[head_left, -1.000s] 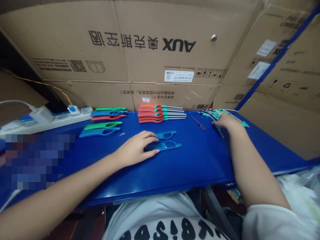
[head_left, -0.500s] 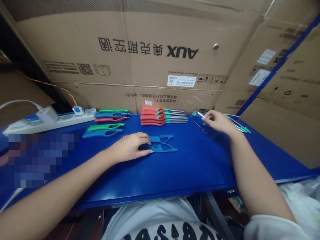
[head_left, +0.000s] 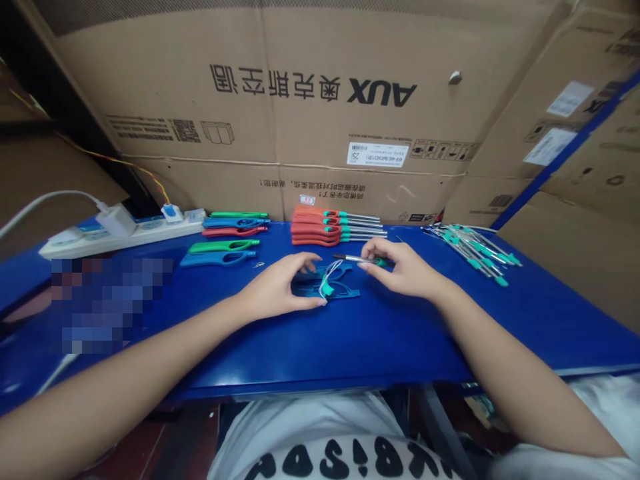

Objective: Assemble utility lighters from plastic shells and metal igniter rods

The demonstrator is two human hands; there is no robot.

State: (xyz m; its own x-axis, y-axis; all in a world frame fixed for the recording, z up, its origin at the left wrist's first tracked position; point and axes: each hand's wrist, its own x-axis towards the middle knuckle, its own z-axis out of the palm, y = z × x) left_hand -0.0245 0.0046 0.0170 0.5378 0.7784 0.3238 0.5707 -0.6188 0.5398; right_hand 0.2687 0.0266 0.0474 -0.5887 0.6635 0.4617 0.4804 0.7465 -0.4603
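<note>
My left hand [head_left: 281, 288] curls over the left end of a blue plastic handle shell [head_left: 336, 288] lying on the blue table [head_left: 350, 333], thumb and fingers pinching it. My right hand [head_left: 405, 270] pinches a thin metal tube with a green end [head_left: 361, 259], held just above the shell. A white wire with a small teal part [head_left: 327, 283] hangs from the tube onto the shell.
Several more tubes with green ends [head_left: 473, 248] lie at the right. Finished orange lighters [head_left: 325, 227] and green, blue and red handle shells [head_left: 227, 240] sit at the back. A white power strip [head_left: 120, 230] lies at the left. Cardboard boxes [head_left: 320, 107] wall the back.
My right hand has come from the tube pile at the right to the middle, carrying one tube to the blue shell. My left hand has stayed on the shell.
</note>
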